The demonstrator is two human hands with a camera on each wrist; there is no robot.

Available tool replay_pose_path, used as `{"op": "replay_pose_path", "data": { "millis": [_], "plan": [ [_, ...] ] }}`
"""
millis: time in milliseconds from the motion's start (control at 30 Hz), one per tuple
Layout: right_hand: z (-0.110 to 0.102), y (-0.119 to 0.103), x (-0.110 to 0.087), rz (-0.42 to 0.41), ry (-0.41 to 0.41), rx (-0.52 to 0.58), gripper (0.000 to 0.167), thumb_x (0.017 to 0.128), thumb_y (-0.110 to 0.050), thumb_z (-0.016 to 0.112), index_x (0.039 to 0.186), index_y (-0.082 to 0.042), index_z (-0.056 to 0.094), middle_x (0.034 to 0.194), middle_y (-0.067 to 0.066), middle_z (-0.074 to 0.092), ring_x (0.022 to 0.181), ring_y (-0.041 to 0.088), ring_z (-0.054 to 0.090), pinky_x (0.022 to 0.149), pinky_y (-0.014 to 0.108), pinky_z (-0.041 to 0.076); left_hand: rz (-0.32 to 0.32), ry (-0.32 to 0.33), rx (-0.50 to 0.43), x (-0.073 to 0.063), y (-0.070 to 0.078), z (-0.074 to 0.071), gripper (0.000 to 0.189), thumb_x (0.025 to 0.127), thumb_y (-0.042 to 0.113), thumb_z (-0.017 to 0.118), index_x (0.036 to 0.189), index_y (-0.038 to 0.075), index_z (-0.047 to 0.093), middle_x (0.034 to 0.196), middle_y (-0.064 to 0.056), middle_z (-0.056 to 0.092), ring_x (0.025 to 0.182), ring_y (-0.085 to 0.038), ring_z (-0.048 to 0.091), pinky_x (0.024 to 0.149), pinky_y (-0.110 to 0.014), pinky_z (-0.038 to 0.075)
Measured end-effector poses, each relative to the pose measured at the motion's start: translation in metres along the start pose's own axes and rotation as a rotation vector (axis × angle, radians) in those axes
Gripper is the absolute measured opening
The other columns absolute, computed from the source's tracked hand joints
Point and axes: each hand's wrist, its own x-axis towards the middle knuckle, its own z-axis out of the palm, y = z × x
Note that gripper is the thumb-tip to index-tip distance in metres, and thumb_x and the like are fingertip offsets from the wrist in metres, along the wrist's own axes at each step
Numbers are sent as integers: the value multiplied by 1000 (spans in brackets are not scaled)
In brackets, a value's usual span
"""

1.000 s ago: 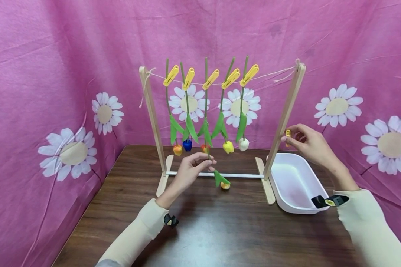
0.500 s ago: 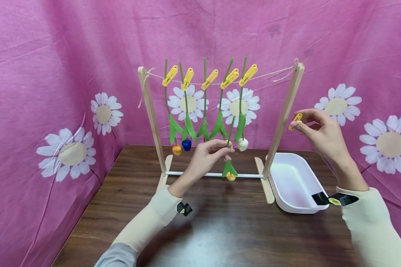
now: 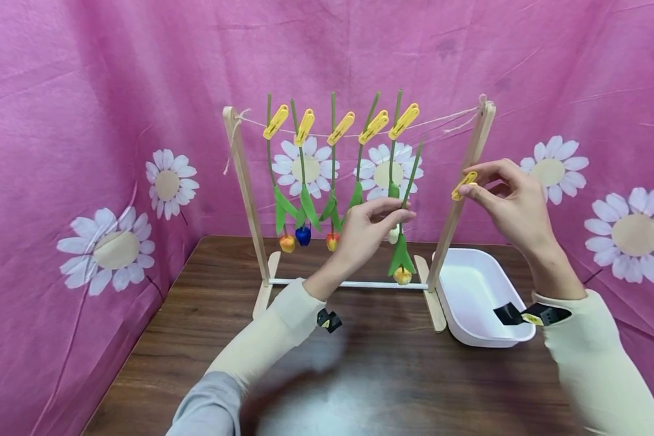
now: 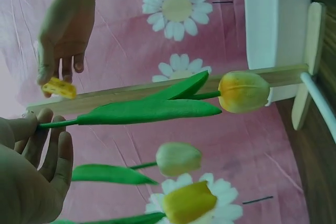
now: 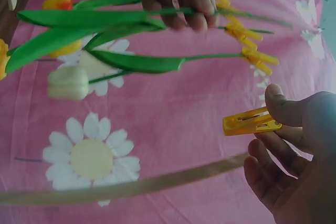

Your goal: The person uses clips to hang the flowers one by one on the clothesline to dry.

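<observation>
My left hand (image 3: 372, 233) pinches the stem of a yellow-orange artificial tulip (image 4: 244, 92), which hangs head down in front of the string near its right end. In my right hand (image 3: 515, 203) a yellow clothespin (image 5: 252, 121) is pinched between thumb and fingers, beside the right post of the wooden rack. Several more tulips hang upside down from the string, each stem held by a yellow clothespin (image 3: 404, 121). Among them are a blue tulip (image 3: 303, 236) and a white tulip (image 5: 68, 83). In the head view my left hand covers part of the hanging blooms.
The wooden rack has a left post (image 3: 245, 194), a right post (image 3: 473, 148) and a white crossbar (image 3: 370, 284) low down. A white plastic basin (image 3: 482, 297) stands right of it on the brown table (image 3: 196, 363). Behind hangs a pink daisy-print cloth (image 3: 327, 48).
My left hand has carried the yellow-orange tulip right and upward, to below the string's right part. My right hand has risen with the clothespin, then come back left to the right post.
</observation>
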Motion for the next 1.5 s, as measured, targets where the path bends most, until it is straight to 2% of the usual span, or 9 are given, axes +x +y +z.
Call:
{"op": "replay_pose_path", "data": {
  "millis": [100,233,333,400,567,700,867,1100,1500],
  "plan": [
    [4,-8,6,-12,30,58,23,92,0,81,114,1,76,93,-18,72,76,1,62,68,12,49,13,16,-18,12,6,6,24,104,20,72,122,6,77,110,-7,82,93,-5,76,72,-22,60],
    [7,-16,14,-21,80,131,21,91,5,80,111,0,77,90,-17,75,70,2,60,60,12,46,27,38,1,28,11,13,20,103,16,72,119,5,77,109,-10,82,96,-11,78,87,-23,62],
    [10,-20,19,-16,116,177,18,90,5,81,107,-2,78,87,-16,76,66,2,57,55,13,42,26,63,5,40,14,17,18,103,13,72,117,2,77,108,-12,82,99,-22,79,85,-22,62],
    [12,-23,23,-15,132,260,16,90,7,81,104,-1,79,83,-12,76,61,3,54,51,13,40,24,76,19,46,16,20,17,103,11,72,116,1,77,107,-13,82,99,-24,79,83,-22,62],
    [19,-32,36,-1,150,558,12,88,10,81,98,7,78,72,2,76,46,8,50,43,15,38,21,100,94,59,21,24,19,102,9,71,118,-1,75,107,-14,82,95,-20,80,80,-22,64],
    [22,-40,50,31,182,672,14,86,8,83,98,12,76,71,7,76,41,10,48,37,17,33,14,119,130,66,24,27,21,103,8,70,121,-3,74,109,-15,82,93,-19,81,77,-22,64],
    [26,-49,69,53,221,700,19,83,4,87,97,12,77,70,7,75,36,10,44,33,18,28,-11,141,179,72,27,29,20,103,8,70,120,-1,75,107,-13,82,90,-14,80,77,-20,63],
    [27,-63,89,90,240,736,20,81,1,90,95,9,78,68,8,75,32,10,43,32,19,28,-57,128,221,77,29,32,19,104,10,69,120,1,75,107,-11,82,95,-20,81,76,-16,62],
    [32,-63,99,127,188,727,13,83,3,89,91,6,80,65,7,75,28,11,41,29,21,27,-67,144,275,82,33,33,18,106,10,66,121,3,75,108,-7,83,91,-12,80,70,-12,58]
  ]
}}
